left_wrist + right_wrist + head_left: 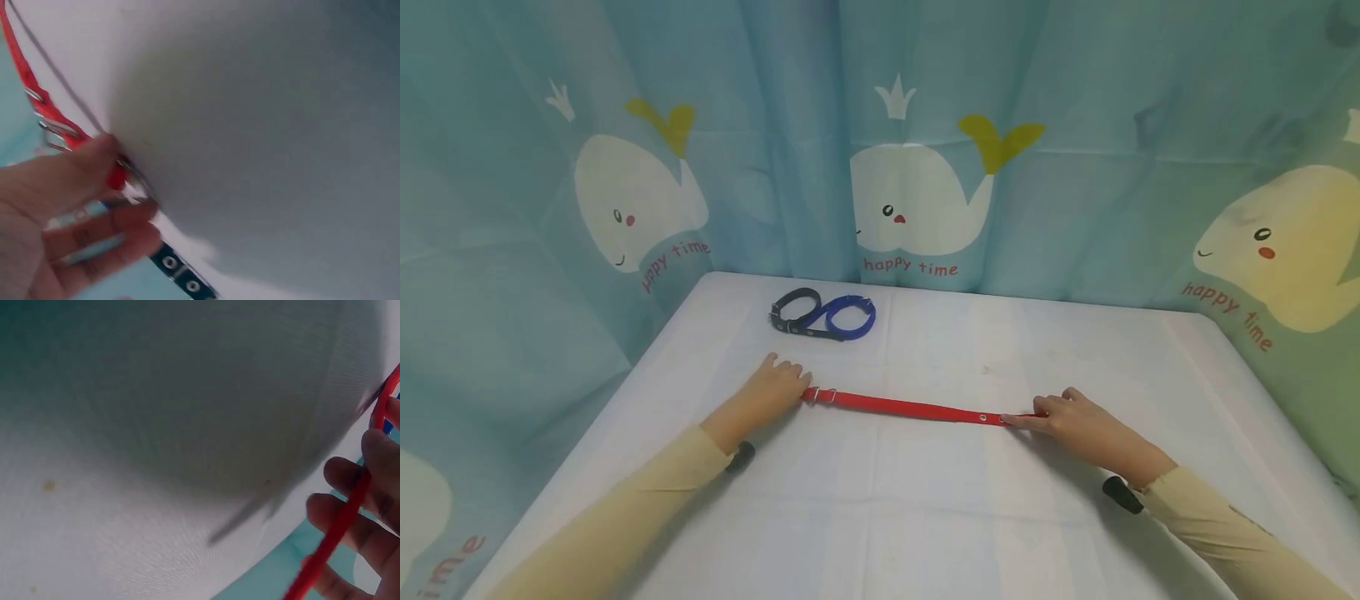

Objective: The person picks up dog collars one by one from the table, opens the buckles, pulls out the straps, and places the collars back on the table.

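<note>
A red pet collar [910, 408] is stretched out nearly straight between both hands over the table. My left hand [772, 390] pinches its buckle end; in the left wrist view the metal buckle [59, 129] sits just beyond the thumb. Toward the other end, where metal eyelets show, my right hand [1078, 425] grips the strap between thumb and fingers, index finger pointing along it. The collar's tail [331, 544] runs across the right fingers in the right wrist view.
Behind the left hand lie a coiled black collar [795, 327] and a coiled blue collar [852, 336], side by side. The white-covered table [925, 525] ends at a whale-print curtain [805, 167] along the back and sides.
</note>
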